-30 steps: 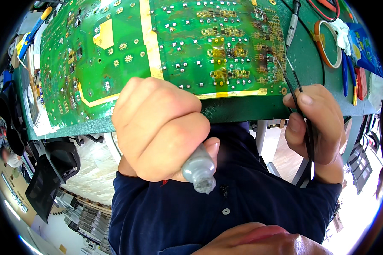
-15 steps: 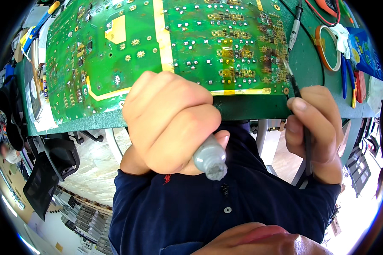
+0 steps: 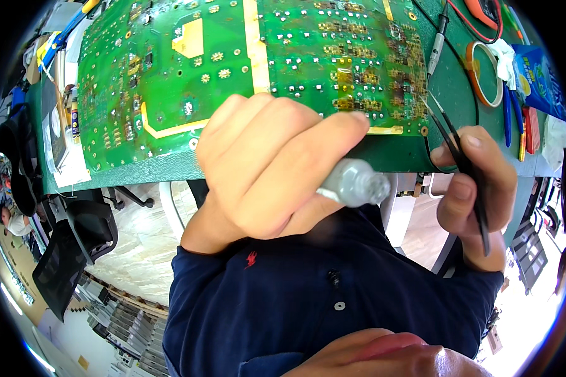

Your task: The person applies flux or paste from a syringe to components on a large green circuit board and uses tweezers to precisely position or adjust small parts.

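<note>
My left hand [image 3: 275,164] is closed round a small translucent grey bottle [image 3: 357,183], whose blunt end sticks out past the thumb side to the right. This hand is raised over the near edge of a large green circuit board [image 3: 170,88] and hides part of it. Between thumb and fingers, my right hand [image 3: 493,179] grips black tweezers [image 3: 464,162]. Their two tips stand apart and point up toward the crowded components near the board's right edge; whether they touch it I cannot tell.
A green mat [image 3: 446,119] lies under the board. On the right are a roll of amber tape [image 3: 471,66], a pen-shaped probe [image 3: 436,53], blue-handled pliers [image 3: 508,119] and a blue packet [image 3: 538,78]. White paper [image 3: 72,166] lies at the left. A black chair [image 3: 56,270] stands behind.
My left hand has moved right and turned, swinging the bottle's end up and right. In my right hand the tweezers have turned, so both prongs now show.
</note>
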### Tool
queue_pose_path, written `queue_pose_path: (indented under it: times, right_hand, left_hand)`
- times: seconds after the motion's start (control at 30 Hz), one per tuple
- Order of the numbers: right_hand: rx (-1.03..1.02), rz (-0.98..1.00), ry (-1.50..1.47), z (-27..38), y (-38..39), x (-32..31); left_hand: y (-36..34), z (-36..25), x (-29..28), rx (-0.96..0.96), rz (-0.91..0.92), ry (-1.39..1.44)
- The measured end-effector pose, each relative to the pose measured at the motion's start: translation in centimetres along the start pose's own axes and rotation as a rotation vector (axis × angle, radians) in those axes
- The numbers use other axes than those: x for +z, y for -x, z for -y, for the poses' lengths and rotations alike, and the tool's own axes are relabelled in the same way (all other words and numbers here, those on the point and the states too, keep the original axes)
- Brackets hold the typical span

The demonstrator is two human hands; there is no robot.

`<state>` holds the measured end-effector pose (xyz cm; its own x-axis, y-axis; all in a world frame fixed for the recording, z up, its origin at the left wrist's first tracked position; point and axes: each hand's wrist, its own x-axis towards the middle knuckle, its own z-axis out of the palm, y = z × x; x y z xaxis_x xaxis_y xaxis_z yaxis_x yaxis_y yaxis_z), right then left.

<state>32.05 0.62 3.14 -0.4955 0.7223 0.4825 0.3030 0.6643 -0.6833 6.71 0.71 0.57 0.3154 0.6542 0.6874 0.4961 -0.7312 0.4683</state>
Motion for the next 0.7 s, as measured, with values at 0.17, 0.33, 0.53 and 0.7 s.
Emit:
queue_pose_path:
  times: [0.17,0.33,0.53,0.7]
  right_hand:
    - [0.361,-0.121,-0.259,2.9,0.0,-0.8]
    - [0.428,-0.057,-0.377,4.9,-0.9,-1.2]
    - [0.409,0.032,-0.301,4.9,-1.5,-1.3]
    - [0.433,0.026,-0.326,4.9,-1.4,-1.3]
  left_hand:
    - [-0.4,0.0,0.0,0.027,0.055,-0.094]
    - [-0.5,0.1,-0.1,0.080,0.063,-0.101]
    - [-0.5,0.2,0.1,0.102,0.050,-0.090]
    - [-0.5,0.2,0.2,0.092,0.037,-0.072]
